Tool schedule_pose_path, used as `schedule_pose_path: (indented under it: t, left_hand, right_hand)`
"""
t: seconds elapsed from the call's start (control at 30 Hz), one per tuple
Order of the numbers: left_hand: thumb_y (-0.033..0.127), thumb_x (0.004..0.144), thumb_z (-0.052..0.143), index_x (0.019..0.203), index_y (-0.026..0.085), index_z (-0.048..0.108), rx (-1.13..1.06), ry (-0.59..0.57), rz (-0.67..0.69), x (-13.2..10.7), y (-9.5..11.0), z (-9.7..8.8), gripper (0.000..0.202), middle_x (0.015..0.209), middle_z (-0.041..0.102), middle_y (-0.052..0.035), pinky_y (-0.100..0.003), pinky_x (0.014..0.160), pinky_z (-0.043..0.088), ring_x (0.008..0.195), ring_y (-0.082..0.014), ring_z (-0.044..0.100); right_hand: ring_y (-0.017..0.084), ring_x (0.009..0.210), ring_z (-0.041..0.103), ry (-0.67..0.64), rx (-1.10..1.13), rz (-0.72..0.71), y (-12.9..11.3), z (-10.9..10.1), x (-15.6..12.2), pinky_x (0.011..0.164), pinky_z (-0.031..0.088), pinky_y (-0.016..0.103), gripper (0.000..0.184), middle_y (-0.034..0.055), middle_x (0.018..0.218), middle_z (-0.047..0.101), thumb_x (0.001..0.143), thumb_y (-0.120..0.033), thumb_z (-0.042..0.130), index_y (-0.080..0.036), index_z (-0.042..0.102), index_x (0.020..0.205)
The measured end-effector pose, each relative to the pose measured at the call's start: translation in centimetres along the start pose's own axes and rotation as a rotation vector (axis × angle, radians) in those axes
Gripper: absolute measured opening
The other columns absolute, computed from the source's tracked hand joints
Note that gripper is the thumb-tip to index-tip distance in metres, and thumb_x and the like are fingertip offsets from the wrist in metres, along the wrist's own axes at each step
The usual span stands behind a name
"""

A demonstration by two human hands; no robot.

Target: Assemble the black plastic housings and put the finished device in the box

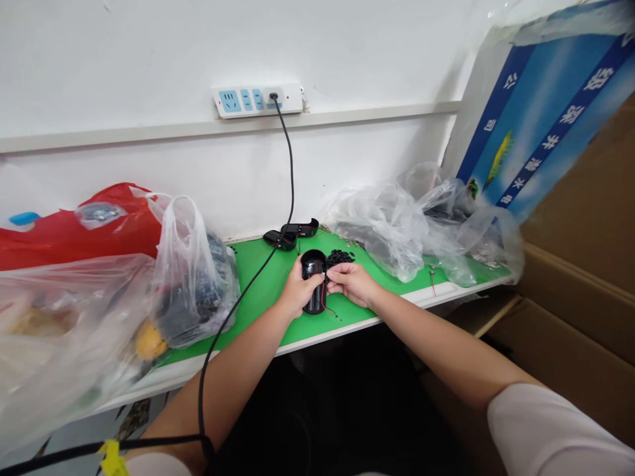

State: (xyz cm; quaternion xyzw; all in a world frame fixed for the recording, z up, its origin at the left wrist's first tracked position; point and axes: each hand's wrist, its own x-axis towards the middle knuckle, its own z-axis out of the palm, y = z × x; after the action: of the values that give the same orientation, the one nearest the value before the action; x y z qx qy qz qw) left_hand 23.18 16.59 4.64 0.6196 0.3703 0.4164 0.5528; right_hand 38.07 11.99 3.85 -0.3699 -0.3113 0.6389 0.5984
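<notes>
Black casing [313, 302] is gripped in left hand [297, 289], right hand [354, 283] pinched at its edge, hold unclear, red wire [323, 301] dangling loose, so likely unfinished; similar casings [302, 229] lie beyond.

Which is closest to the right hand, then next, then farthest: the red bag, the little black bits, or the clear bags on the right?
From the right hand, in the head view:
1. Little black bits: just beyond it.
2. Clear bags: back and to the right.
3. Red bag: far left.
</notes>
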Motion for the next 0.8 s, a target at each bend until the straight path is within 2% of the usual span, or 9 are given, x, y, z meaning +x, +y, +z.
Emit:
schedule_pose_path:
  t: [0.3,0.57,0.8]
  left_hand:
    - [0.027,0.069,0.066,0.113,0.021,0.05,0.007,-0.004,-0.006,0.01,0.21,0.08,0.047,0.091,0.056,-0.0009,-0.025,0.068,0.048,0.079,-0.0146,0.055]
    - [0.026,0.07,0.065,0.119,0.021,0.047,0.031,-0.017,0.013,-0.01,0.09,0.08,0.053,0.095,0.056,-0.0013,-0.027,0.071,0.048,0.08,-0.014,0.055]
    - [0.025,0.071,0.064,0.121,0.021,0.043,0.046,-0.025,0.009,-0.1,0.21,0.3,0.055,0.092,0.054,-0.0011,-0.026,0.065,0.049,0.076,-0.0136,0.055]
  right_hand:
    - [0.013,0.051,0.064,-0.015,0.006,0.001,-0.07,-0.03,-0.06,0.055,0.059,0.024,0.027,0.0037,0.058,0.066,0.06,-0.026,0.082,-0.012,0.062,0.069]
    - [0.013,0.049,0.063,-0.006,-0.004,-0.004,-0.06,-0.01,-0.1,0.053,0.058,0.022,0.031,0.0036,0.056,0.065,0.057,-0.027,0.084,-0.011,0.061,0.068]
    - [0.013,0.048,0.062,0.007,-0.017,-0.003,0.03,-0.09,0.04,0.052,0.058,0.022,0.03,0.0034,0.055,0.065,0.055,-0.027,0.085,-0.012,0.062,0.067]
